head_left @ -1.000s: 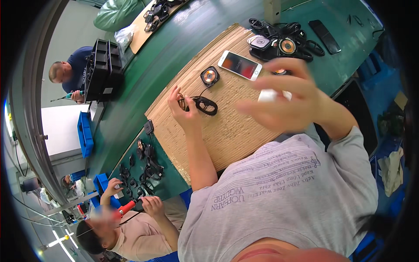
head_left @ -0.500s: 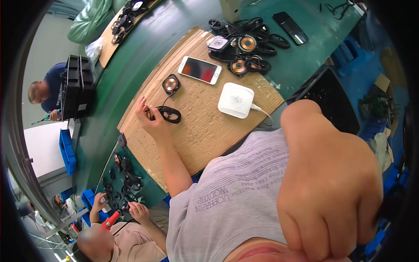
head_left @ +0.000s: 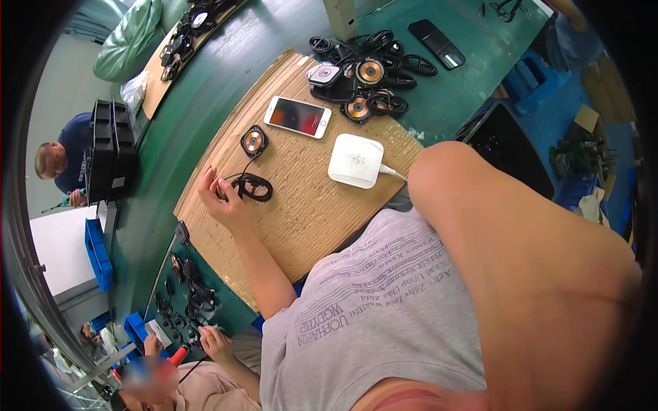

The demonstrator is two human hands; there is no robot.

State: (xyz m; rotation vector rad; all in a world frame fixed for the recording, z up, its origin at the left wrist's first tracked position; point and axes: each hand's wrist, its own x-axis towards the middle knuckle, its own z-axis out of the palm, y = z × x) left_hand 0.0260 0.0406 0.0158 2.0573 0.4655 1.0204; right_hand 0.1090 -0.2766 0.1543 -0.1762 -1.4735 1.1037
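My left hand (head_left: 226,204) rests over the left part of a cardboard sheet (head_left: 301,205), its fingers closed around the end of a thin black cable (head_left: 257,189). The cable is looped in a bundle beside my fingers and runs up to a small black wireless charger (head_left: 253,141) with a bare copper coil. A white phone (head_left: 297,117) lies just right of the charger, screen up. Farther right sits a white square box (head_left: 356,161) with a white lead. My right arm (head_left: 507,260) is bent up close and fills the lower right; its hand does not show.
A heap of black chargers and cables (head_left: 370,72) lies at the sheet's far edge, near a black phone (head_left: 437,44). Left, a co-worker (head_left: 221,356) handles more black cables (head_left: 199,294); another person (head_left: 72,154) stands by black crates (head_left: 110,151). Scissors (head_left: 507,10) lie far right.
My right fist, seen large before, has gone out of view and only the arm shows. The left hand has shifted slightly off the cable bundle. The whole view has moved a little.
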